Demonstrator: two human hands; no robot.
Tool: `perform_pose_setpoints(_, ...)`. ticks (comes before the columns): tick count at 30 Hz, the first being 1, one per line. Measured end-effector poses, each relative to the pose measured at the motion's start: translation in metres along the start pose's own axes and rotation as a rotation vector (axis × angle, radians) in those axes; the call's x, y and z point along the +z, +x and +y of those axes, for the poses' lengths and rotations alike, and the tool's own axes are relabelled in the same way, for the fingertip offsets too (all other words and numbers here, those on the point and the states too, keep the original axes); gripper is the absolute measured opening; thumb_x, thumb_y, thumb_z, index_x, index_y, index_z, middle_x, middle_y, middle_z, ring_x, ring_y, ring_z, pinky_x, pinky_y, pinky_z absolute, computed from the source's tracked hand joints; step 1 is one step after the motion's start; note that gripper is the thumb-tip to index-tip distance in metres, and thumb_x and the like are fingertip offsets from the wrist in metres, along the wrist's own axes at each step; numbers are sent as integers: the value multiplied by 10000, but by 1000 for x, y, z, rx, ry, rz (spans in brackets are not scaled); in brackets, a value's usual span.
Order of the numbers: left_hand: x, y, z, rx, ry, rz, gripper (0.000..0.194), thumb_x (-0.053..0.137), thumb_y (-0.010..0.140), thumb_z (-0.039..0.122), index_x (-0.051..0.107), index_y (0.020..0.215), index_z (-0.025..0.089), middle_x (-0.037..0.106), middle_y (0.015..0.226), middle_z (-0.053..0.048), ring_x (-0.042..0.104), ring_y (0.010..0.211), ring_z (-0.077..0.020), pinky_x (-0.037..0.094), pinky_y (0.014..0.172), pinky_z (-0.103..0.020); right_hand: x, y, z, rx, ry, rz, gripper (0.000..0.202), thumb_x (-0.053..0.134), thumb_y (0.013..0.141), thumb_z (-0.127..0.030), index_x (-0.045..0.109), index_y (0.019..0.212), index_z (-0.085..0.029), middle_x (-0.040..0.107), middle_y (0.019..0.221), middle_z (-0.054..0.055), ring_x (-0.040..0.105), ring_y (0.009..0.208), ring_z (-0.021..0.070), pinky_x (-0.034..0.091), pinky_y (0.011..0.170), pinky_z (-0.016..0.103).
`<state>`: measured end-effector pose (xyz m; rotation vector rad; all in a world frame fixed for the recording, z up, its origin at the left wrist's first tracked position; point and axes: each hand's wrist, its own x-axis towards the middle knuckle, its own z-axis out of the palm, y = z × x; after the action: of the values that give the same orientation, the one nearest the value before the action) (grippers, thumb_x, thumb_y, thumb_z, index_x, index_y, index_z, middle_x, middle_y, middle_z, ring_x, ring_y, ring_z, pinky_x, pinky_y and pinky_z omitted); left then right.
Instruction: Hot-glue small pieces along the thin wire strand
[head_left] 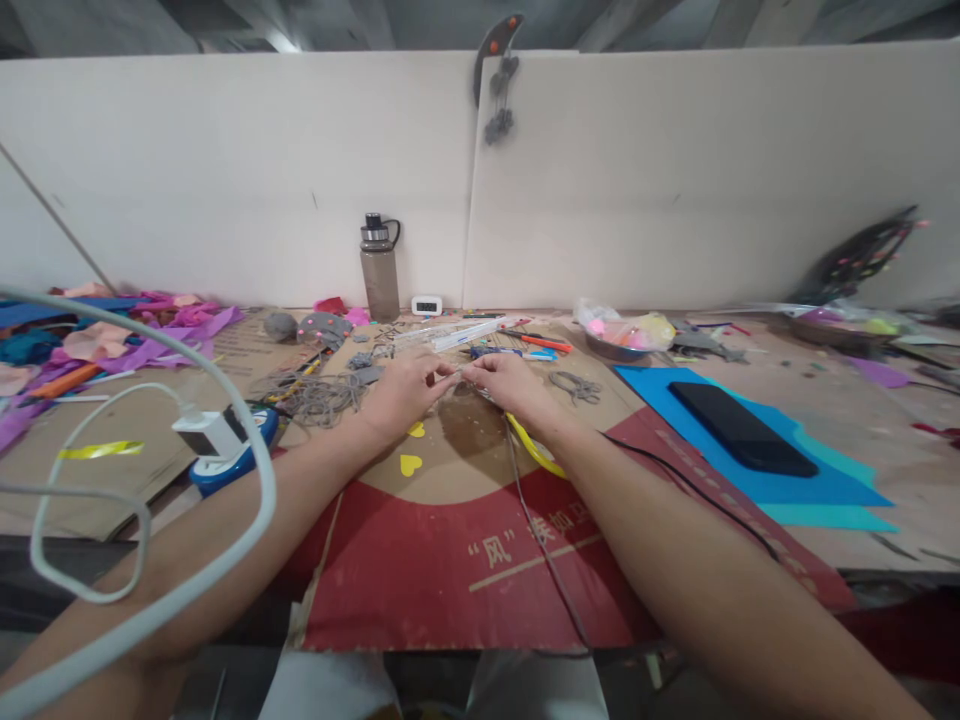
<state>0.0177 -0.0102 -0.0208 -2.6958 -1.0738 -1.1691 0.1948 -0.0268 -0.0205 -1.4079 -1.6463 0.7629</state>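
Note:
Over the middle of the cardboard sheet, my left hand (412, 385) and my right hand (506, 382) meet fingertip to fingertip. Both are closed in a pinch on something small and thin that I cannot make out. Just under my right wrist lies a yellow loop (534, 447), perhaps a scissors handle, partly hidden by the arm. A grey cord (536, 525) runs from below the right hand down past the sheet's front edge. Near my left hand lie yellow paper hearts (411, 465) and a tangle of grey yarn (319, 400).
The red and brown cardboard (420, 580) covers the table's middle. A phone (739, 425) rests on blue sheets (810, 483) at right. A bottle (380, 275) and small clock (427, 306) stand behind. A white cable (264, 480) loops across the left foreground, near a plugged-in charger (210, 437).

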Motion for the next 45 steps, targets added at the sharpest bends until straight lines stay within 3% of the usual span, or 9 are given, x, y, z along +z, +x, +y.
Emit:
perform_pose_setpoints(9, -2, 2, 3, -134, -80, -51, 132, 579, 842, 266, 685, 807, 197, 684, 798, -39, 583, 756, -160, 429, 752, -302, 2, 0, 0, 6, 71, -15, 221, 570, 749, -353, 561, 622, -173, 480, 538, -44, 373, 496, 89, 280, 515, 246)
perform_pose_setpoints(18, -15, 10, -16, -618, -640, 226, 170, 550, 811, 298, 540, 711, 161, 533, 595, 20, 473, 495, -80, 366, 489, -209, 3, 7, 2, 82, 288, 15, 155, 513, 786, -190, 533, 633, -172, 539, 576, -23, 426, 493, 81, 346, 513, 219)
perform_pose_setpoints(22, -14, 10, -29, -726, -830, 357, 194, 533, 817, 316, 500, 702, 163, 553, 651, 6, 480, 482, -67, 335, 436, -187, 1, 3, -4, 137, 460, 12, 159, 489, 803, -190, 511, 647, -174, 576, 644, -5, 467, 515, 75, 399, 537, 213)
perform_pose_setpoints(25, -15, 9, -36, -709, -753, 387, 254, 475, 847, 346, 493, 665, 170, 533, 609, 7, 465, 468, -74, 320, 417, -188, -1, 1, -7, 115, 551, 8, 151, 489, 815, -214, 472, 668, -183, 572, 629, -16, 463, 498, 69, 398, 522, 206)
perform_pose_setpoints(30, -16, 9, -27, -520, -388, 91, 395, 452, 865, 455, 572, 630, 160, 591, 614, -27, 527, 572, -115, 409, 528, -221, 1, 1, -6, 17, 602, 12, 165, 534, 798, -282, 446, 685, -199, 470, 525, -71, 436, 464, 66, 399, 511, 200)
perform_pose_setpoints(33, -7, 8, -15, -340, -329, -157, 295, 632, 749, 411, 660, 912, 166, 680, 906, -48, 587, 757, -145, 461, 675, -248, 2, 0, -6, -9, 560, 5, 169, 537, 795, -296, 445, 690, -200, 475, 526, -73, 441, 442, 63, 369, 480, 202)
perform_pose_setpoints(36, 5, 7, -9, -253, -319, -311, 445, 657, 695, 243, 619, 1135, 193, 662, 1081, -62, 590, 771, -140, 462, 676, -254, 3, -2, -9, -44, 538, -13, 175, 541, 795, -310, 450, 693, -200, 488, 535, -68, 450, 444, 63, 355, 475, 204)
perform_pose_setpoints(40, 11, 4, -14, -166, -208, -363, 182, 566, 722, 140, 706, 829, 184, 660, 731, -14, 560, 688, -142, 433, 671, -270, 2, -3, -10, -69, 570, -6, 219, 589, 764, -371, 463, 699, -204, 486, 552, -72, 439, 466, 63, 373, 494, 208)
perform_pose_setpoints(45, 2, 4, -25, -418, -382, -280, 136, 648, 683, 183, 714, 800, 163, 651, 686, -12, 539, 618, -119, 423, 618, -257, -4, -1, -10, -114, 632, 77, 210, 604, 756, -352, 469, 697, -203, 463, 561, -75, 419, 469, 59, 377, 502, 207)
